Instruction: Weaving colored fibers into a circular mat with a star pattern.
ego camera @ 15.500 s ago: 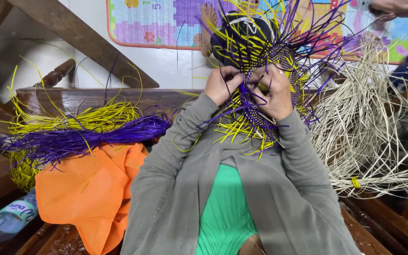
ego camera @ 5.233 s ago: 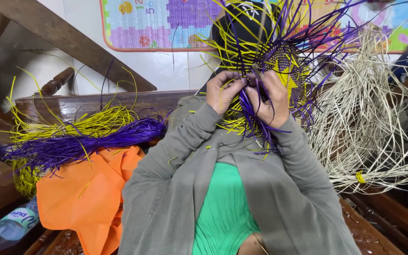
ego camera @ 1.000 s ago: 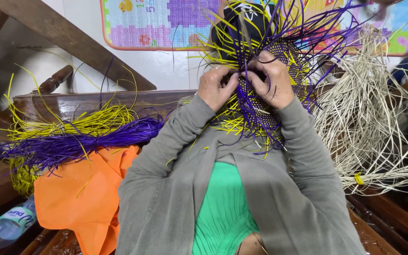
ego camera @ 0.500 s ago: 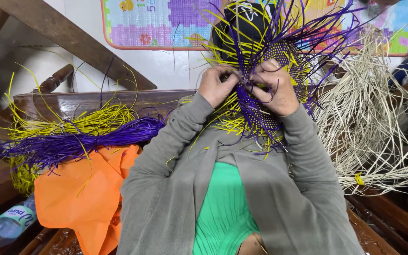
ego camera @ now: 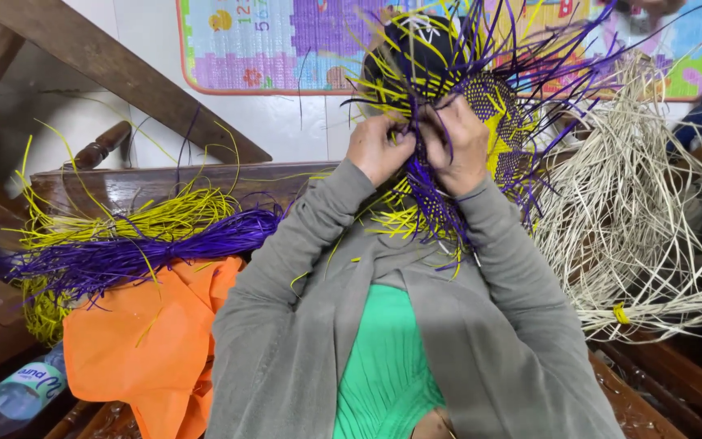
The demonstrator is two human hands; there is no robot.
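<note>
My left hand (ego camera: pixel 378 148) and my right hand (ego camera: pixel 458 145) are raised in front of me, both pinching strands of a half-woven purple and yellow piece (ego camera: pixel 481 122). Its loose purple and yellow strips fan out in all directions around my fingers. A woven purple band (ego camera: pixel 432 207) hangs down from the piece between my grey sleeves. The fingertips are partly hidden among the strands.
A bundle of purple strips (ego camera: pixel 132 252) and yellow strips (ego camera: pixel 148 218) lies on orange cloth (ego camera: pixel 144 341) at the left. Pale natural fibres (ego camera: pixel 643 236) pile up at the right. A plastic bottle (ego camera: pixel 14 394) lies at the lower left. A wooden rail (ego camera: pixel 172 183) runs behind.
The woven piece has shifted slightly in my hands and my fingers have worked closer together on the strands. The bundles at the sides have not moved.
</note>
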